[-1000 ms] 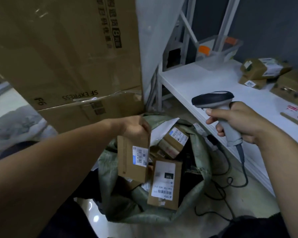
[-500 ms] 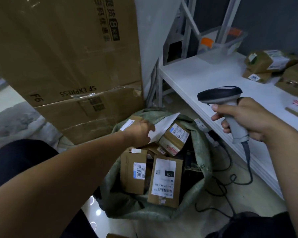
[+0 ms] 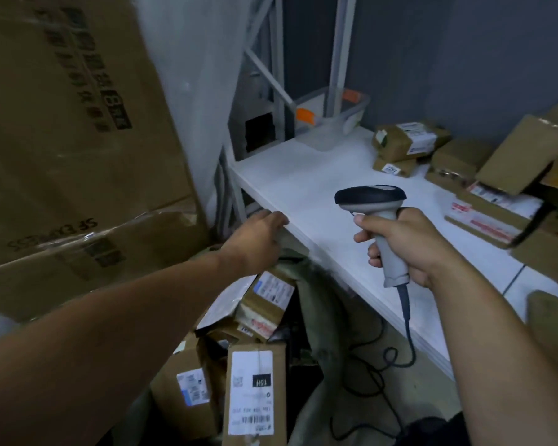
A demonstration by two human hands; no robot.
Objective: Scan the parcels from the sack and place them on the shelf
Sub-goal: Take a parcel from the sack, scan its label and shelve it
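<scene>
Left hand [image 3: 255, 243] stretched to the shelf [image 3: 290, 181] front edge by its left corner, grip spread, empty (palm down). Right hand [image 3: 400, 246] grip curled round the scanner [image 3: 371, 197] handle, head up.

"SF EXPRESS" upside down on the carton [image 3: 62, 156]; "15H" on a parcel label [image 3: 252, 391]
</scene>
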